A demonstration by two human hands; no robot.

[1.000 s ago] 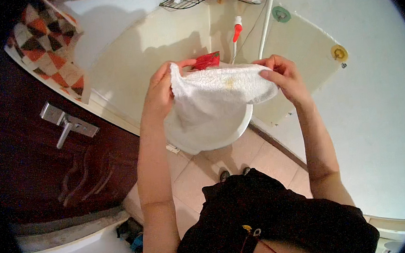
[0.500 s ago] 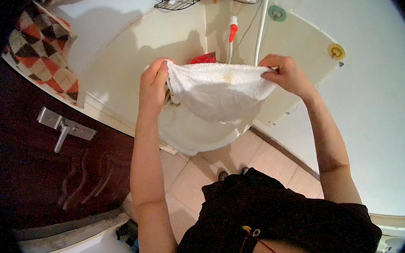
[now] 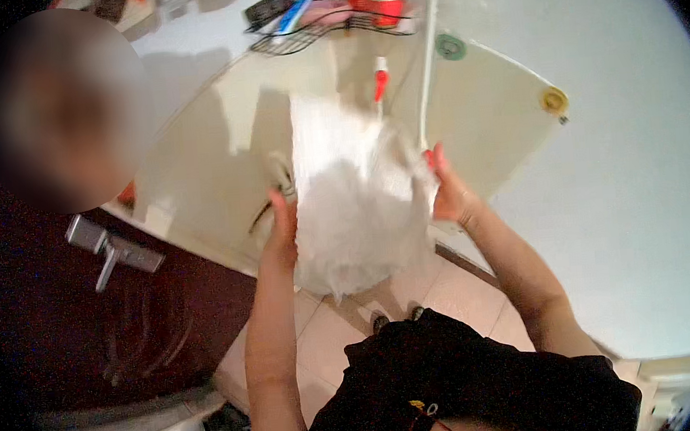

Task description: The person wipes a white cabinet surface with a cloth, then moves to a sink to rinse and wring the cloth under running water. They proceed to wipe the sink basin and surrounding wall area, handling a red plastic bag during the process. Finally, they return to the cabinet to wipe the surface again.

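A white towel (image 3: pixel 353 215) hangs in front of me between my two hands, smeared by motion. Its upper edge stands higher than the hands and its lower edge reaches over the floor tiles. At the towel's left edge is my left hand (image 3: pixel 283 232), thumb upward, the other fingers mostly hidden by the cloth. My right hand (image 3: pixel 447 191) grips the opposite edge, its thumb side up and its fingertips partly behind the fabric. Behind the towel lies a pale corner washbasin (image 3: pixel 210 153), largely covered, with part of a tap (image 3: pixel 280 172) showing beside the cloth.
A black wire rack (image 3: pixel 299 41) holds red cups (image 3: pixel 387 8) and a blue-and-white tube. Below it is a red-handled valve (image 3: pixel 381 83) near a white pipe (image 3: pixel 430 55). At left stands a dark door with a metal handle (image 3: pixel 109 254). A blurred round patch covers the upper left.
The towel has gone from stretched wide to bunched narrower and hanging longer. Both hands have come lower and closer together, and the view has tilted up to show more of the rack.
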